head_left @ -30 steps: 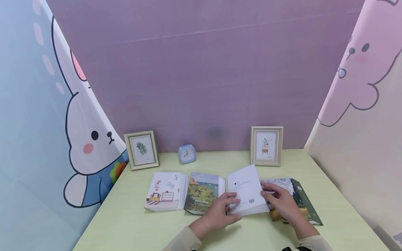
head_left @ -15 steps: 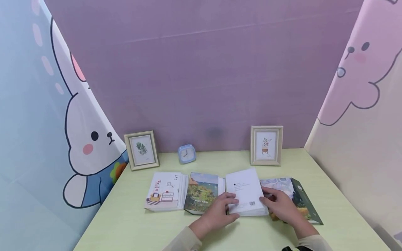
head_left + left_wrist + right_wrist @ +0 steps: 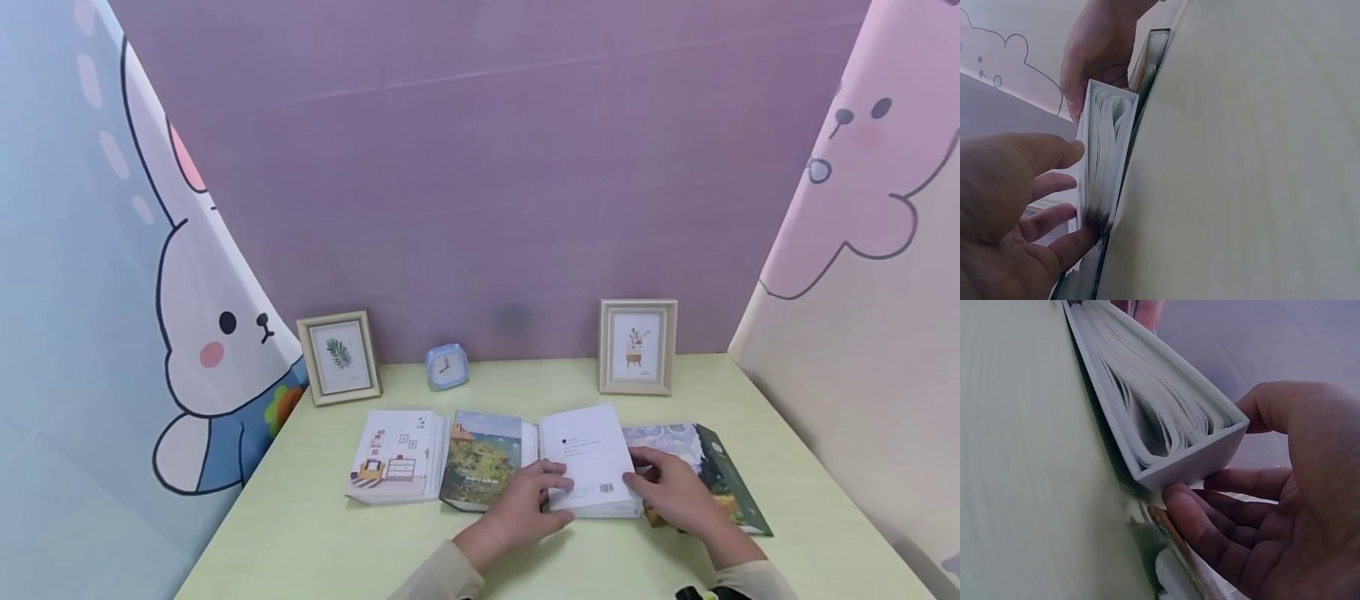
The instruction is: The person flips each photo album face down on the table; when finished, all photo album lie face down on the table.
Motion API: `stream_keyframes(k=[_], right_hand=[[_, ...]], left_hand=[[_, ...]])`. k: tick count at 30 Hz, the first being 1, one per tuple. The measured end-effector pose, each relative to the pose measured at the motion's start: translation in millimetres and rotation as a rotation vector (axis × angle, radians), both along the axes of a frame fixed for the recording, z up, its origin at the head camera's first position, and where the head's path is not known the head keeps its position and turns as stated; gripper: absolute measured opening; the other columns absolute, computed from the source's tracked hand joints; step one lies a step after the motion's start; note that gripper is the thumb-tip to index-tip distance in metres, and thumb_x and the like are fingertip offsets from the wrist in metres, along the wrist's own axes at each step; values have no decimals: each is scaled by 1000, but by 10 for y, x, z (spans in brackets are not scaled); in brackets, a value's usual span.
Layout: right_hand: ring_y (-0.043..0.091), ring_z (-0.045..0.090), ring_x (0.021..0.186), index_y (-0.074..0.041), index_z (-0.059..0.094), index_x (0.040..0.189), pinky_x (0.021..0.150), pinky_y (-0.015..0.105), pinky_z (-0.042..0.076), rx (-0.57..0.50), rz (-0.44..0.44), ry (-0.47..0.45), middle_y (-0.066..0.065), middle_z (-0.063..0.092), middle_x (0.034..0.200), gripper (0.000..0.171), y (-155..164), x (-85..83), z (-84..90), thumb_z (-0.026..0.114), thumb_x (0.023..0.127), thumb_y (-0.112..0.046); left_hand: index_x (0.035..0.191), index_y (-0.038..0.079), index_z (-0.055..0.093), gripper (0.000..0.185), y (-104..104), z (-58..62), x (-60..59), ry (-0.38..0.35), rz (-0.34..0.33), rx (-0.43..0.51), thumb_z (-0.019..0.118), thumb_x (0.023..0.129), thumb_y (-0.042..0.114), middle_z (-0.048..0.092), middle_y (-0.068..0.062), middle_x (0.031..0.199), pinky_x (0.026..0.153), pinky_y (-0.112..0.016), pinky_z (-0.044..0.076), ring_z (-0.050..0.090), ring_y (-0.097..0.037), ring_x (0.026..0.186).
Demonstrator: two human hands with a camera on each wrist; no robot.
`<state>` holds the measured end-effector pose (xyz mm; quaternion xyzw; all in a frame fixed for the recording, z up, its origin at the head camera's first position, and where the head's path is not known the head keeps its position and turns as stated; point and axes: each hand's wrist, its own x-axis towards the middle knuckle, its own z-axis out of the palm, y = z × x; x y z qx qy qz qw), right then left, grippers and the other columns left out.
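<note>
A white photo album, with small print and a barcode on its upper face, lies between both hands. My left hand holds its left side, with fingertips on the cover and against the page edges. At the spine, my right hand pinches the album, thumb at the cover edge and fingers beneath, as the right wrist view shows. Thick pages fan between the white covers. Left of it lies a landscape-covered photo album, partly behind my left hand. A dark green painted album lies under my right hand.
An album with a furniture drawing lies at the left of the row. Behind stand a leaf-print frame, a blue clock and a plant-print frame. A purple backdrop borders the table.
The white album's far edge has come down and nearer, so its cover lies flatter and faces up more. My right hand has lowered slightly with it; my left hand stays almost in place.
</note>
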<state>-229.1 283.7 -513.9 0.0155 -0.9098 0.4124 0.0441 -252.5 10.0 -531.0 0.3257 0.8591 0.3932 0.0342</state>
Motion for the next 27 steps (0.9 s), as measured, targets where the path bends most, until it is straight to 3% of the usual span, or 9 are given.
stream_keyframes(k=[7, 15, 22, 27], right_hand=[[13, 65, 87, -1, 69, 130, 73, 30, 56, 46, 5, 6, 2, 72, 103, 41, 33, -23, -17, 78, 93, -18], [17, 63, 85, 0, 68, 126, 65, 29, 56, 27, -27, -64, 3, 69, 98, 41, 58, -33, -11, 79, 91, -18], [17, 61, 85, -2, 66, 123, 67, 29, 53, 24, -27, -62, 3, 67, 97, 37, 74, -39, -15, 79, 92, -19], [17, 60, 85, -1, 66, 123, 66, 29, 53, 23, -21, -67, 3, 66, 97, 38, 80, -34, -11, 79, 93, -19]], left_hand=[[127, 16, 75, 39, 4, 5, 11, -15, -2, -19, 85, 90, 25, 58, 2, 146, 109, -30, 49, 56, -19, 132], [127, 21, 75, 40, 16, -14, 35, -17, -9, -53, 85, 89, 29, 56, 6, 148, 116, -37, 43, 52, -21, 137], [129, 21, 74, 40, 16, -14, 38, -44, -14, -39, 84, 90, 29, 54, 6, 150, 117, -38, 42, 49, -22, 140], [132, 23, 72, 44, 17, -22, 36, -22, -16, -63, 83, 91, 32, 53, 7, 151, 118, -39, 40, 48, -21, 141]])
